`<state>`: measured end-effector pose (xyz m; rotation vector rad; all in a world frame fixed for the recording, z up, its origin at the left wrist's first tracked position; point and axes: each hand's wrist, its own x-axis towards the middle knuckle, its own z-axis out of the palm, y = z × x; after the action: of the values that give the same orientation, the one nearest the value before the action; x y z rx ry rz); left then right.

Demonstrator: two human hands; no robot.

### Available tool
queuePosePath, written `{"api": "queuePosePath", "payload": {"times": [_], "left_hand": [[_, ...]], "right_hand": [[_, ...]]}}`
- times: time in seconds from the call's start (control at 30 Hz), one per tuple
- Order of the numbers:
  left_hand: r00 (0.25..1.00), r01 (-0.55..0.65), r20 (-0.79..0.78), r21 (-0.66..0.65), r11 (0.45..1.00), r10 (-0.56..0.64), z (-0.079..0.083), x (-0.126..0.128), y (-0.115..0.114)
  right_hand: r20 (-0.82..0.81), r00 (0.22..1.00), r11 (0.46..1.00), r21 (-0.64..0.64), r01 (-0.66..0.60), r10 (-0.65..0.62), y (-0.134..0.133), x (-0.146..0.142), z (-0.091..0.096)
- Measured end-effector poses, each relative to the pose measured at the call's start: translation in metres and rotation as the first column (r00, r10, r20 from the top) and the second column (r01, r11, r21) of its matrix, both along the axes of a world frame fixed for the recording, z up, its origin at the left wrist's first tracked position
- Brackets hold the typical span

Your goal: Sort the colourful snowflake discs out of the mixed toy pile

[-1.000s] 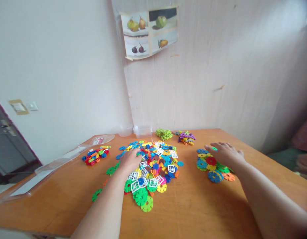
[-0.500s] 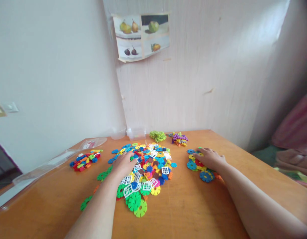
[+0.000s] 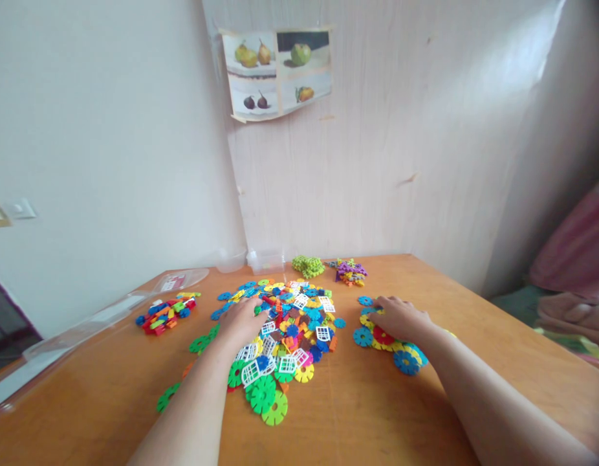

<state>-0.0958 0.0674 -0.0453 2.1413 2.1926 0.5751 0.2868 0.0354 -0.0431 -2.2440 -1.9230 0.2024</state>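
A large mixed pile of plastic snap discs, white window-shaped pieces [image 3: 323,333] and small blocks spreads across the middle of the table. My left hand [image 3: 242,320] rests on the pile's left side, fingers loosely spread, with a small green piece by its fingertips. Larger green discs [image 3: 262,394] lie at the near edge of this pile. To the right, my right hand [image 3: 401,318] lies palm down over a smaller group of blue, yellow and red discs [image 3: 383,335], its fingers stretched out. The palm hides some of these discs.
Small colourful blocks [image 3: 166,313] sit in a heap at the left. Green linking pieces [image 3: 308,266] and a purple and yellow heap [image 3: 349,272] are at the back, beside clear plastic tubs [image 3: 265,261]. A clear lid [image 3: 183,279] lies at the back left.
My right hand has slid a little toward me, and the discs under it have shifted nearer and spread. The left hand has stayed almost still on the big pile.
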Motion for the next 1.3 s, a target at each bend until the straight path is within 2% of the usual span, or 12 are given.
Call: {"api": "queuePosePath", "payload": {"times": [0.2,0.37,0.53,0.6,0.67,0.77,0.87,0.93,1.07,1.17,1.3], "left_hand": [[1.000,0.017,-0.014,-0.009,1.000,-0.017,0.009,0.005,-0.007],[0.999,0.034,0.011,0.000,0.999,-0.034,0.009,0.006,-0.007],[1.000,0.016,0.015,-0.010,1.000,-0.015,0.008,0.007,-0.007],[1.000,0.021,0.011,-0.017,1.000,-0.021,0.008,0.008,-0.009],[0.999,0.027,0.020,-0.023,0.999,-0.027,0.009,0.010,-0.010],[0.999,0.015,0.049,-0.019,1.000,-0.014,0.009,0.010,-0.011],[0.997,0.007,0.082,0.017,1.000,-0.008,0.010,0.006,-0.009],[0.994,-0.021,0.108,0.036,0.999,0.017,0.011,0.002,-0.007],[0.986,-0.103,0.137,0.034,0.994,0.098,0.011,-0.007,-0.003],[0.986,-0.128,0.114,0.022,0.992,0.125,0.009,-0.012,-0.001],[0.988,-0.120,0.100,-0.018,0.993,0.121,0.005,-0.014,0.001]], "right_hand": [[0.051,0.998,0.993,0.114,-0.037,0.032,0.004,-0.003,0.001],[0.046,0.995,0.994,0.052,-0.095,0.093,0.008,-0.006,-0.005],[0.049,0.994,0.994,0.041,-0.103,0.101,0.004,-0.004,-0.002],[0.054,0.991,0.987,0.098,-0.123,0.118,0.002,-0.004,0.000],[0.029,0.985,0.963,0.209,-0.170,0.167,0.002,-0.008,0.000],[-0.080,0.957,0.899,0.372,-0.231,0.279,0.000,-0.028,-0.001],[-0.170,0.912,0.856,0.443,-0.268,0.373,-0.005,-0.060,-0.004],[-0.195,0.889,0.850,0.434,-0.300,0.414,-0.008,-0.083,-0.009],[-0.200,0.884,0.882,0.317,-0.349,0.422,-0.009,-0.115,-0.023],[-0.161,0.889,0.888,0.257,-0.381,0.428,-0.008,-0.128,-0.034],[-0.102,0.894,0.881,0.252,-0.401,0.436,-0.004,-0.138,-0.039]]}}
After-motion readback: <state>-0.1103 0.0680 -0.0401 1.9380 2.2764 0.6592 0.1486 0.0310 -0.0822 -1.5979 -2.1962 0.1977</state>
